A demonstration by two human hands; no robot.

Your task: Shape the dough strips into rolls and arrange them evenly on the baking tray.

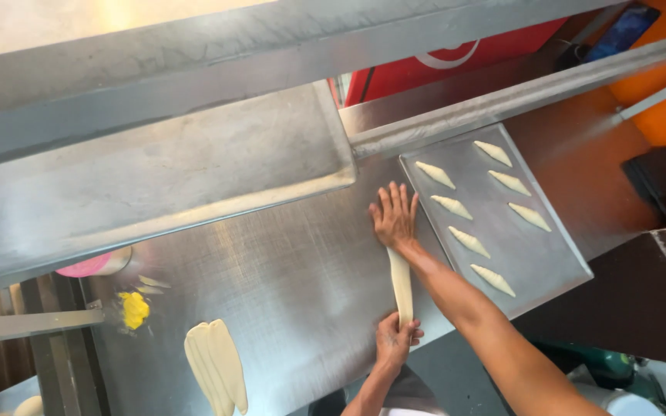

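Note:
A long pale dough strip (401, 285) lies on the steel worktop (294, 270). My right hand (393, 217) lies flat, fingers spread, pressing on the strip's far end. My left hand (395, 339) pinches the near end of the same strip. Just right of my right hand is a metal baking tray (541, 270) holding several small pointed dough pieces (469, 241) in two rows.
A stack of flat dough strips (216, 366) lies at the near left of the worktop, with a yellow lump (134, 309) and a pink container (86, 266) beyond it. A large steel shelf (156, 169) overhangs the back. A phone (622, 31) and a black box (660, 185) sit far right.

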